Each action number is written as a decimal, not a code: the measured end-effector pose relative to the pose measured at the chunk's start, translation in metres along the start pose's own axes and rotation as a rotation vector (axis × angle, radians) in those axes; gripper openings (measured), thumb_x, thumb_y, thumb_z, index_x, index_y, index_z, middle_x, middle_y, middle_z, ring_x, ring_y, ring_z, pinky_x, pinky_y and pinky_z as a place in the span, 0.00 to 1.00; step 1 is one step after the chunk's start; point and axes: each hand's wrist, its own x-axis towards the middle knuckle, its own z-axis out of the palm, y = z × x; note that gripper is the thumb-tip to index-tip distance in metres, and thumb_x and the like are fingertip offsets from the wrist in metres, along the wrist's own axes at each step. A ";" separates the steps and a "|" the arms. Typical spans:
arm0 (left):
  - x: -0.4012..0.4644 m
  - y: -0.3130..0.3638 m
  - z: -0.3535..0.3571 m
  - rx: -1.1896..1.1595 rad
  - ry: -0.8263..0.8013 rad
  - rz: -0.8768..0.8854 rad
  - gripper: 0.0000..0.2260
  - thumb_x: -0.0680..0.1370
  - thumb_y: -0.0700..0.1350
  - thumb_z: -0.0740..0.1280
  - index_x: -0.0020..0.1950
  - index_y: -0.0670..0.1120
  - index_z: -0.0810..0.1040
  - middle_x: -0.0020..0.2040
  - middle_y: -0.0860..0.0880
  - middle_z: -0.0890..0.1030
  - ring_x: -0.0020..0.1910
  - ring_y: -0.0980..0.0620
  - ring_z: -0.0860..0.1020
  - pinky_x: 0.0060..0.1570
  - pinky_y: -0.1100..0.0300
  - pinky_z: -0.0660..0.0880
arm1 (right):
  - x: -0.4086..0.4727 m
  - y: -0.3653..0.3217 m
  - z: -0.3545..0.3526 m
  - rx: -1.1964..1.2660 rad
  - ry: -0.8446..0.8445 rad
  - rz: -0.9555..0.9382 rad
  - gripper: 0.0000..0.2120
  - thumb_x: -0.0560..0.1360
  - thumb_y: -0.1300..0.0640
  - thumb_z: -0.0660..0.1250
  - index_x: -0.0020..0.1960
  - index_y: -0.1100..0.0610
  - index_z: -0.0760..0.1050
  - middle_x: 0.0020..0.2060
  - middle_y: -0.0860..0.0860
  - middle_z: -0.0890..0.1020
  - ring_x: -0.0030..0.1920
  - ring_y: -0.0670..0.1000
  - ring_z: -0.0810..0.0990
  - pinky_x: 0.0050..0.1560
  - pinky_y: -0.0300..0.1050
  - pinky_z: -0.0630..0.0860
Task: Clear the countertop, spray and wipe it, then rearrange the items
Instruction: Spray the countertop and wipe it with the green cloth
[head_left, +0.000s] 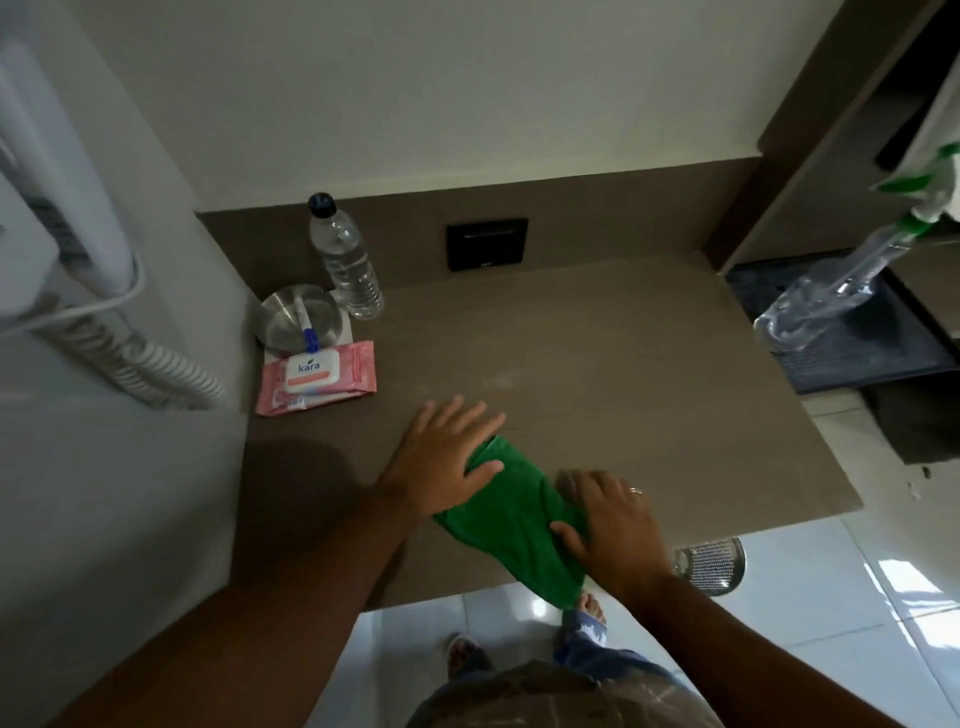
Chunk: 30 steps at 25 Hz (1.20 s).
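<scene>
So, your green cloth (511, 512) lies at the bottom middle of the frame, long way running upper left to lower right. Left hand (447, 460) lies flat on its top end; right hand (610, 522) presses its lower side, thumb on the cloth. Counted: 1 cloth, 1 water bottle (345, 257), 1 wipes pack (317, 375), 1 metal dish (298, 317), all at left-center, & 1 spray bottle (852, 275) at right.

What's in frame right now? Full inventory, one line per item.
countertop: 1, brown, centre
green cloth: 1, near edge, under both hands
water bottle: 1, clear, dark cap, back left
metal dish: 1, silver, left, holds a pen
pen: 1, white and blue, in dish
wipes pack: 1, pink, in front of dish
spray bottle: 1, clear, green nozzle, right, past the countertop
wall panel: 1, black, backsplash
coiled cord: 1, white, left wall
left hand: flat on cloth
right hand: on cloth
</scene>
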 end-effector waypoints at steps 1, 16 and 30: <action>0.017 0.003 -0.005 0.074 -0.086 0.134 0.28 0.76 0.68 0.55 0.74 0.60 0.62 0.77 0.49 0.64 0.78 0.45 0.56 0.73 0.41 0.46 | -0.004 0.002 -0.006 0.034 -0.020 0.078 0.27 0.71 0.35 0.63 0.66 0.46 0.69 0.59 0.49 0.76 0.57 0.51 0.76 0.55 0.47 0.73; 0.092 0.138 -0.049 -1.512 -0.118 -0.435 0.09 0.76 0.48 0.70 0.51 0.43 0.81 0.47 0.42 0.82 0.45 0.46 0.81 0.46 0.55 0.77 | 0.006 0.159 -0.101 1.754 -0.289 0.315 0.18 0.74 0.59 0.68 0.62 0.61 0.76 0.57 0.62 0.82 0.56 0.59 0.83 0.46 0.51 0.82; 0.332 0.474 0.058 -1.869 -0.035 -0.968 0.07 0.79 0.39 0.66 0.53 0.38 0.80 0.44 0.42 0.84 0.40 0.47 0.82 0.29 0.62 0.77 | 0.050 0.562 -0.246 1.195 -0.221 0.541 0.11 0.75 0.71 0.63 0.52 0.60 0.79 0.47 0.56 0.85 0.41 0.47 0.85 0.35 0.38 0.80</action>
